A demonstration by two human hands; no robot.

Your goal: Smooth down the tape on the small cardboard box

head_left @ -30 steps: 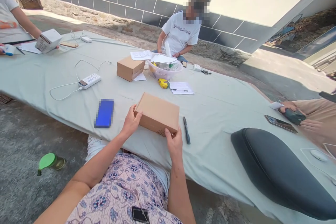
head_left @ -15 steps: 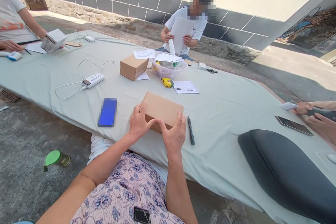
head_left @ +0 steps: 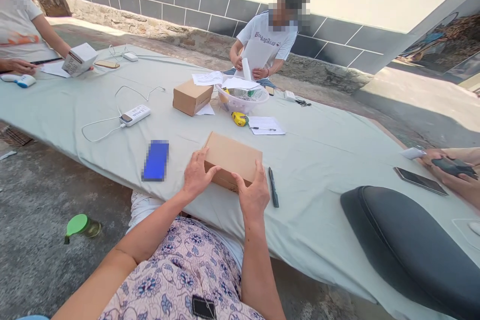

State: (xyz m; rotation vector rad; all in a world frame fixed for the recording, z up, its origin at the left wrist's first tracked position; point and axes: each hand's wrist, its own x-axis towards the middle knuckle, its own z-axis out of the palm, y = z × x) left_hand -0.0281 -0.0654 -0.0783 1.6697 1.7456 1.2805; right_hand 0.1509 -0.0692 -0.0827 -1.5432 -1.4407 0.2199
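A closed brown cardboard box point(head_left: 233, 155) rests on the cloth-covered table in front of me. My left hand point(head_left: 198, 174) grips its left end, the thumb along the front side and the fingers at the left edge. At the opposite end my right hand point(head_left: 254, 190) holds the right front corner, thumb also on the front side. A gap separates the two thumbs, and dark marks show on the box front there. Just right of my right hand lies a black pen point(head_left: 273, 187). A phone with a blurred blue screen point(head_left: 155, 160) lies left of my left hand.
Farther back are a second cardboard box point(head_left: 192, 97), a basket point(head_left: 242, 102) with papers, a yellow tape measure point(head_left: 239, 119) and a white power strip point(head_left: 135, 115). A black scooter seat point(head_left: 408, 240) covers the right side. Other people sit left, opposite and right.
My thumbs have moved apart along the box front, uncovering marks on it. The person opposite has lowered the white sheet. The box has stayed in place.
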